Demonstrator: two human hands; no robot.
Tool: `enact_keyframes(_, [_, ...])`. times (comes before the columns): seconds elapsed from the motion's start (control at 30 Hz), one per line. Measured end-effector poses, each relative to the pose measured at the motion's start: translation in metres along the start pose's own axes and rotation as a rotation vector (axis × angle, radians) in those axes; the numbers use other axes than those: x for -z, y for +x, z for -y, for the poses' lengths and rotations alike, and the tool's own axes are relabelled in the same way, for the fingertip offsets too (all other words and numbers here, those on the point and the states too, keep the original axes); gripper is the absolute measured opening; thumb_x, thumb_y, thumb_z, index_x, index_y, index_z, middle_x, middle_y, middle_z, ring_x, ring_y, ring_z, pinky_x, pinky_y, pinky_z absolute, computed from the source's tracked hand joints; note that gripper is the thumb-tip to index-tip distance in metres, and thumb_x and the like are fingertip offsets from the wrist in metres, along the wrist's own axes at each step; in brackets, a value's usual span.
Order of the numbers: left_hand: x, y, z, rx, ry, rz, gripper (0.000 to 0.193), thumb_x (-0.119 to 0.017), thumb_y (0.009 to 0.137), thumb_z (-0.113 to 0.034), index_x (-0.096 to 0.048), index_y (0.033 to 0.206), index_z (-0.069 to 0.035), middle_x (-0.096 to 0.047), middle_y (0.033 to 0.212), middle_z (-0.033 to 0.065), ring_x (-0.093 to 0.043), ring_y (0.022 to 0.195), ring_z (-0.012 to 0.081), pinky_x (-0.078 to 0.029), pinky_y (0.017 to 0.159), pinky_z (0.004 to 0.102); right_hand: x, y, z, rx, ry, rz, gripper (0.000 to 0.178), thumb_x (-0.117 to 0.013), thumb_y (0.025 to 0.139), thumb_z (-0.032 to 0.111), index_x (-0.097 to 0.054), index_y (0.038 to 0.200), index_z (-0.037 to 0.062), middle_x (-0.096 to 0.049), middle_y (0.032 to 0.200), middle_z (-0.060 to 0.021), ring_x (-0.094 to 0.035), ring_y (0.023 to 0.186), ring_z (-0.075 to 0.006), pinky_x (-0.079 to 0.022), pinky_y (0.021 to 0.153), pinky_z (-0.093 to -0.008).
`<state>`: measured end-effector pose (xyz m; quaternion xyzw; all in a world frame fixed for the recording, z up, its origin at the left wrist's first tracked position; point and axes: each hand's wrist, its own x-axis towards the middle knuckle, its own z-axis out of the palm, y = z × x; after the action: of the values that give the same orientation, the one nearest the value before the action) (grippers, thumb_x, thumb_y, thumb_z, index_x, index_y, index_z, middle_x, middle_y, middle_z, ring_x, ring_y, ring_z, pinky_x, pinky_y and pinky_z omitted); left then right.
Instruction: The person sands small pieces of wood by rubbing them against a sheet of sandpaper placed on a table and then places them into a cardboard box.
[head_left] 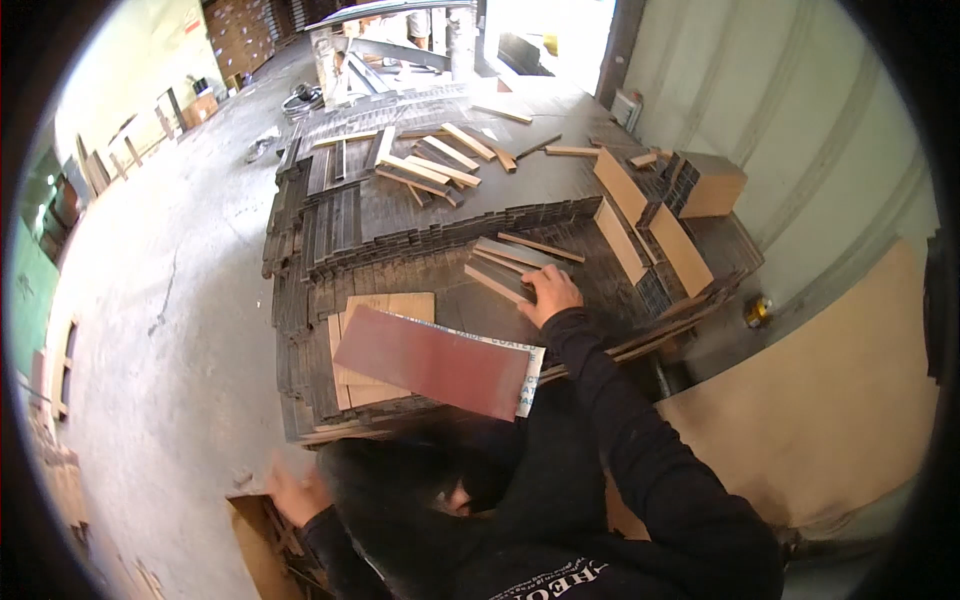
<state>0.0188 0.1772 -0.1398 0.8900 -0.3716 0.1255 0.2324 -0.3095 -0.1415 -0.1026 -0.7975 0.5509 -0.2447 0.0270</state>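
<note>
My right hand point(552, 293) reaches forward, its fingers closed around the near end of a dark-faced wood strip point(497, 280). A few similar strips lie beside it, among them a thin strip point(541, 247) just beyond. My left hand point(298, 490) is at the lower left, above an open cardboard box point(255, 545) with strips inside; motion smears its fingers, so I cannot tell whether it holds anything. Between my hands a red-brown sandpaper sheet point(435, 362), white on its back, rests over pale wood panels point(392, 305).
Stacked dark boards point(400, 240) form a wide, stepped surface. Loose pale strips point(430, 165) are scattered farther back. Bundled strips and cardboard pieces point(680, 250) stand at the right. A large brown sheet point(820, 400) lies right of my arm, near a corrugated wall point(760, 90).
</note>
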Motion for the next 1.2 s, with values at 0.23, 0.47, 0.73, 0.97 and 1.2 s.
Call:
enact_keyframes(0.23, [-0.053,0.005,-0.141,-0.457,-0.424,0.065,0.047,-0.063,0.073,-0.023,-0.051,0.115,-0.008,-0.050,0.113,0.0115,-0.047,0.101,0.0310,-0.037,0.081,0.0404,0.002,0.028,-0.017,-0.035,0.078,0.239,0.026,-0.067,0.072,0.024,-0.066,0.094,0.0113,-0.064,0.092,-0.0098,-0.060,0.085,-0.0288,-0.048,0.076,-0.0364])
enact_keyframes(0.47, [-0.053,0.043,-0.034,0.015,-0.582,-0.253,0.029,-0.062,0.074,-0.012,-0.060,0.102,-0.007,-0.056,0.101,0.0114,-0.050,0.096,0.0283,-0.039,0.084,0.0376,0.011,-0.008,0.029,0.139,0.352,0.156,0.018,-0.063,0.075,0.010,-0.063,0.091,0.0012,-0.063,0.078,-0.0101,-0.062,0.068,-0.0147,-0.049,0.064,-0.0271])
enact_keyframes(0.73, [-0.096,0.073,0.187,0.488,-0.314,-0.001,0.023,-0.059,0.077,-0.016,-0.061,0.097,-0.005,-0.060,0.091,0.0140,-0.058,0.081,0.0263,-0.046,0.074,0.0344,-0.026,-0.021,0.134,0.264,0.419,0.271,0.015,-0.063,0.074,0.007,-0.060,0.087,0.0014,-0.056,0.074,-0.0088,-0.057,0.064,-0.0158,-0.045,0.054,-0.0260])
enact_keyframes(0.97, [-0.230,0.136,0.254,0.539,0.489,0.684,0.030,-0.041,0.085,-0.024,-0.066,0.094,-0.010,-0.061,0.101,0.0085,-0.054,0.103,0.0241,-0.046,0.078,0.0370,-0.065,-0.029,0.148,0.393,0.344,0.216,0.009,-0.052,0.075,0.007,-0.048,0.080,0.0013,-0.043,0.073,-0.0122,-0.043,0.065,-0.0265,-0.036,0.061,-0.0331])
enact_keyframes(1.2, [-0.361,0.089,0.322,0.748,0.512,0.552,0.030,-0.038,0.086,-0.023,-0.061,0.097,-0.008,-0.059,0.098,0.0074,-0.057,0.093,0.0245,-0.047,0.075,0.0352,-0.066,-0.039,0.112,0.245,0.253,0.354,0.026,-0.047,0.087,0.027,-0.042,0.083,0.0022,-0.034,0.078,-0.0066,-0.036,0.071,-0.0171,-0.030,0.067,-0.0282])
